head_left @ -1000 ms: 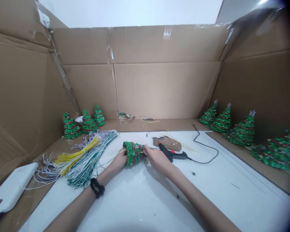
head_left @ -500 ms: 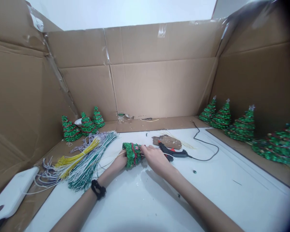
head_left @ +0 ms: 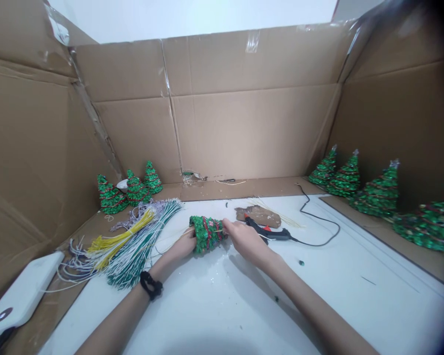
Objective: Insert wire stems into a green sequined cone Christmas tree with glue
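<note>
A small beaded green Christmas tree (head_left: 207, 235) with red garland lies on its side above the white tabletop. My left hand (head_left: 185, 241) reaches into its open base and supports it; the fingers are hidden inside. At the other end, my right hand (head_left: 241, 240) is closed in a pinch on a thin pale strand that runs along the tree's side. Behind the right hand rests a black glue gun (head_left: 272, 232) with an orange tip, beside a brown glue-spotted piece (head_left: 261, 216).
Left lie bundles of yellow stems (head_left: 122, 237), green-and-white stems (head_left: 140, 249) and lilac stems (head_left: 138, 213). Finished trees stand back left (head_left: 135, 188) and along the right (head_left: 377, 190). A white power bank (head_left: 25, 291) sits left. The glue gun cord (head_left: 327, 222) trails right. Cardboard walls (head_left: 255, 133) surround everything.
My right hand has shifted slightly up and right relative to the tree, drawing along the pale strand. The left hand stays inside the tree. The whole view has shifted a little.
</note>
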Tool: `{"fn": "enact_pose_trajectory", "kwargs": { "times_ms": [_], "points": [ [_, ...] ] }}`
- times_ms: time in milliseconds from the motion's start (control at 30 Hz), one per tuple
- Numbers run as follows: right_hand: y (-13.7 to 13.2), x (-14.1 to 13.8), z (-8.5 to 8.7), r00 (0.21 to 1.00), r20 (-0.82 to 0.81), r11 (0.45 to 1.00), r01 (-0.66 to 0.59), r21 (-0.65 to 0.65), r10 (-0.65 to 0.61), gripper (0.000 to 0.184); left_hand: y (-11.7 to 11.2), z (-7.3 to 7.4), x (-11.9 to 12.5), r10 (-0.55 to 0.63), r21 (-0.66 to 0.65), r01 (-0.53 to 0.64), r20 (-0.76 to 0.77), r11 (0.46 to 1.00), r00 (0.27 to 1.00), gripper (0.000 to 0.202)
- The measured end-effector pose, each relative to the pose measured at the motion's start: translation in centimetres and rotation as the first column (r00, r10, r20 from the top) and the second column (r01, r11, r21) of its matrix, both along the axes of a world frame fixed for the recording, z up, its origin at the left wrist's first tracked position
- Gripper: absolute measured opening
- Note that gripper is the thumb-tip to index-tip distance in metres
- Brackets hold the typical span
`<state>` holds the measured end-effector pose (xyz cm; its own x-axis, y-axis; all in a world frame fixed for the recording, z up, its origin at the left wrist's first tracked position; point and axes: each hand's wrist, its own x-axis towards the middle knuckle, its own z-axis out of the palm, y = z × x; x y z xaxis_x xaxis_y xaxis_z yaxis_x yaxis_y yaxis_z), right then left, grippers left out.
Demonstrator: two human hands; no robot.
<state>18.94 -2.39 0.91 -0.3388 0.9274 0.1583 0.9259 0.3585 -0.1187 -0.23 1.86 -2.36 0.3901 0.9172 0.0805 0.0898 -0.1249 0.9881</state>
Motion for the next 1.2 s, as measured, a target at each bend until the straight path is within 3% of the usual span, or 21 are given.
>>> {"fn": "enact_pose_trajectory", "kwargs": {
  "times_ms": [300, 400, 567, 800, 1033, 1200],
  "points": [
    [0.0, -2.4, -0.9, 1.000, 0.019, 0.995, -0.003, 0.097, 0.001, 0.017, -0.2, 1.1, -0.3, -0.062, 0.060, 0.065, -0.061, 0.996, 0.996, 0.029],
    [0.1, -2.2, -0.9, 1.000, -0.016, 0.997, 0.004, 0.074, -0.003, 0.014, 0.3, 1.3, -1.2, -0.098, 0.064, 0.106, -0.117, 0.992, 0.988, 0.030],
    [0.2, -1.2, -1.1, 1.000, -0.030, 1.000, -0.001, 0.015, 0.001, 0.014, 0.9, 1.6, -2.2, -0.156, -0.042, 0.153, -0.084, 0.987, 0.984, 0.034],
    [0.3, -1.4, -1.7, 0.998, -0.050, 0.999, 0.035, 0.034, -0.033, 0.015, 1.2, 1.7, -2.7, -0.156, -0.125, 0.149, -0.054, 0.981, 0.986, 0.028],
    [0.4, -1.6, -2.4, 0.995, -0.056, 0.993, 0.088, 0.077, -0.084, 0.013, 1.2, 1.6, -3.0, -0.123, -0.118, 0.116, -0.055, 0.986, 0.991, 0.026],
    [0.2, -1.8, -2.3, 0.991, -0.108, 0.996, 0.080, 0.030, -0.076, 0.023, 1.5, 1.8, -3.4, -0.114, -0.137, 0.092, -0.156, 0.986, 0.981, 0.033]
  ]
}}
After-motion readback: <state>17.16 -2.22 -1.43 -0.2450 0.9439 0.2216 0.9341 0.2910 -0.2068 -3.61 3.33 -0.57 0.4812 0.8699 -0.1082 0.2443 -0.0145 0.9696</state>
